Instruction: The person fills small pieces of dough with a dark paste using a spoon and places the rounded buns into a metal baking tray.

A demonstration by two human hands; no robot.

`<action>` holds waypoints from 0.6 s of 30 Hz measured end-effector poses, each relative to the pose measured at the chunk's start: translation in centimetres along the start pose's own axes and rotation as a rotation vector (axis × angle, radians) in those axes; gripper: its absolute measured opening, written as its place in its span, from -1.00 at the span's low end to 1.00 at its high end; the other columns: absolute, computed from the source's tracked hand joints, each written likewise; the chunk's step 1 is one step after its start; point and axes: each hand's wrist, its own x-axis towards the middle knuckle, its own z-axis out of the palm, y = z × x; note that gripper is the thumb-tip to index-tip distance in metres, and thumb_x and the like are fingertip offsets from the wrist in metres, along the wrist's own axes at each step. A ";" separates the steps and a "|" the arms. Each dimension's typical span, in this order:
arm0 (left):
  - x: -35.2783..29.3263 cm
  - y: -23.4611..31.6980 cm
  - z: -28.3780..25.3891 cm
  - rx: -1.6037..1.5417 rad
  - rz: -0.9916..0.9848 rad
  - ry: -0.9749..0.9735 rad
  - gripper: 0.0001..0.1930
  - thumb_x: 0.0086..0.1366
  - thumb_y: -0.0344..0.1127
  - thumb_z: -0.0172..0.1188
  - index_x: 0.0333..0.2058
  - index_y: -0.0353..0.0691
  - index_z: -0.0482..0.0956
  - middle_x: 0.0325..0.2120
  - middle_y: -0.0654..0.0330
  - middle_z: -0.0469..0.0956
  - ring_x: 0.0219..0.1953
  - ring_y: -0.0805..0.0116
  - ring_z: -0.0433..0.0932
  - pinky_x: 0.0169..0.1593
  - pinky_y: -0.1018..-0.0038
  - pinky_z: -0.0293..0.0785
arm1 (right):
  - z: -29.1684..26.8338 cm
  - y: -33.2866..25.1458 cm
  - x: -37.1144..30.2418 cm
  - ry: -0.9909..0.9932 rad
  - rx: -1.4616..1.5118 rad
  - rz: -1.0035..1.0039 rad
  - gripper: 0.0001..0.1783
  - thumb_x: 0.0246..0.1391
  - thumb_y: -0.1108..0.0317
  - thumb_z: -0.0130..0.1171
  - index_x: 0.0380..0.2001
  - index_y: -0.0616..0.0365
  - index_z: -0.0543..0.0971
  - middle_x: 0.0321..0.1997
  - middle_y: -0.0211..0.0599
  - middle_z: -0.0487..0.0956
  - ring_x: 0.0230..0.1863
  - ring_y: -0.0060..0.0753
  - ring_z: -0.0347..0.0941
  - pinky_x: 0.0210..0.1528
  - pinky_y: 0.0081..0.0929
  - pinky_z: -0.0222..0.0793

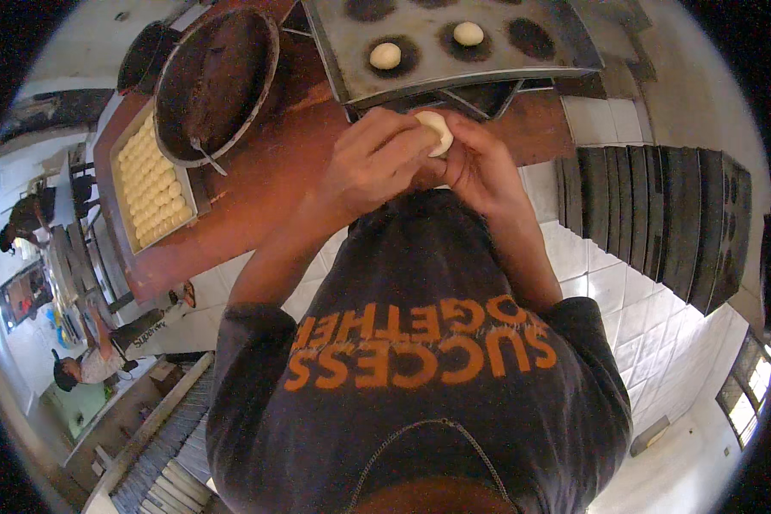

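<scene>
In front of my chest, both hands hold a small pale disc of dough (439, 134). My left hand (370, 163) is closed, with its fingertips pressed against the dough's left side. My right hand (481, 164) cups the dough from the right, its thumb and fingers curled round the edge. Just beyond my hands is a dark metal baking tray (351, 83) with round blackened spots. Two dough balls, one at the left (385, 56) and another further right (469, 34), sit on such spots. What lies between my fingers behind the dough is hidden.
On the reddish table (295, 128), a big dark bowl (217, 81) holds a dark mass and a spoon (208, 156). Left of it stands a tray of dough balls (150, 184). Stacked baking trays (651, 214) stand at right. Two people are in the far left background.
</scene>
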 end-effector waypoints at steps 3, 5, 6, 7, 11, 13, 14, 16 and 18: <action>0.4 1.1 0.0 -0.043 -0.128 0.098 -0.69 -0.07 -0.54 0.18 -0.26 -0.30 0.46 -0.36 0.08 0.42 -0.31 0.19 0.45 -0.23 0.46 0.43 | -0.7 0.2 0.1 0.055 0.046 -0.045 -0.63 0.13 0.29 -0.13 -0.11 0.36 0.35 -0.13 -0.09 0.45 -0.14 -0.24 0.44 -0.12 -0.38 0.46; 0.4 1.6 0.1 -0.118 -0.231 0.226 -0.64 -0.05 -0.56 0.15 -0.19 -0.32 0.41 -0.25 0.05 0.37 -0.23 0.21 0.42 -0.17 0.46 0.42 | -1.2 -0.2 -0.1 0.063 0.051 -0.051 -0.60 0.13 0.26 -0.15 -0.08 0.39 0.32 -0.11 -0.07 0.44 -0.13 -0.20 0.43 -0.09 -0.39 0.43; 0.0 1.7 0.2 -0.168 -0.301 0.312 -0.62 -0.04 -0.58 0.13 -0.15 -0.33 0.39 -0.19 0.04 0.34 -0.19 0.22 0.40 -0.14 0.46 0.41 | -1.4 -0.8 -0.3 0.046 0.027 -0.040 -0.57 0.14 0.25 -0.17 -0.06 0.41 0.29 -0.09 -0.05 0.42 -0.11 -0.19 0.41 -0.06 -0.40 0.41; -0.4 1.5 0.5 -0.220 -0.371 0.396 -0.59 -0.03 -0.59 0.11 -0.12 -0.34 0.36 -0.14 0.03 0.30 -0.14 0.23 0.38 -0.11 0.46 0.41 | -1.6 -1.2 -0.4 0.030 0.004 -0.031 -0.55 0.14 0.24 -0.18 -0.03 0.43 0.26 -0.06 -0.04 0.41 -0.09 -0.17 0.40 -0.03 -0.42 0.38; -3.4 0.2 0.7 -0.178 -0.525 0.368 -0.64 0.03 -0.57 0.08 -0.12 -0.34 0.35 -0.08 0.02 0.24 -0.08 0.26 0.34 -0.08 0.45 0.38 | -2.9 -2.4 -1.2 0.088 -0.151 -0.033 -0.58 0.12 0.30 -0.14 -0.05 0.43 0.29 -0.06 -0.10 0.41 -0.10 -0.25 0.41 -0.02 -0.43 0.38; -5.4 -0.7 0.3 -0.025 -0.451 0.332 -0.69 0.05 -0.55 0.07 -0.16 -0.35 0.38 -0.10 0.03 0.28 -0.10 0.28 0.36 -0.08 0.46 0.38 | -4.1 -3.2 -1.3 0.130 -0.352 -0.043 -0.61 0.10 0.34 -0.09 -0.06 0.40 0.32 -0.08 -0.14 0.43 -0.11 -0.30 0.41 -0.05 -0.47 0.38; -6.7 -1.5 0.1 0.060 -0.419 0.319 -0.71 0.06 -0.54 0.07 -0.18 -0.35 0.39 -0.11 0.04 0.29 -0.11 0.28 0.37 -0.09 0.47 0.37 | -4.2 -4.5 -1.2 0.165 -0.596 -0.130 -0.61 0.07 0.35 -0.05 -0.07 0.38 0.34 -0.10 -0.15 0.44 -0.12 -0.32 0.42 -0.07 -0.47 0.38; -8.4 -2.6 0.0 -0.103 -0.476 0.521 -0.75 0.07 -0.53 0.06 -0.20 -0.34 0.41 -0.14 0.04 0.33 -0.12 0.28 0.38 -0.08 0.47 0.37 | -2.6 -9.1 -1.0 0.220 -1.090 -0.313 -0.62 0.03 0.36 0.02 -0.08 0.34 0.37 -0.14 -0.19 0.47 -0.13 -0.37 0.42 -0.11 -0.49 0.39; -8.7 -2.9 -0.3 -0.156 -0.534 0.606 -0.77 0.08 -0.52 0.05 -0.22 -0.34 0.42 -0.15 0.04 0.35 -0.12 0.28 0.38 -0.08 0.47 0.36 | -2.1 -14.0 0.6 0.387 -1.269 -0.800 -0.61 -0.03 0.34 0.09 -0.11 0.30 0.42 -0.18 -0.25 0.49 -0.19 -0.43 0.44 -0.17 -0.52 0.39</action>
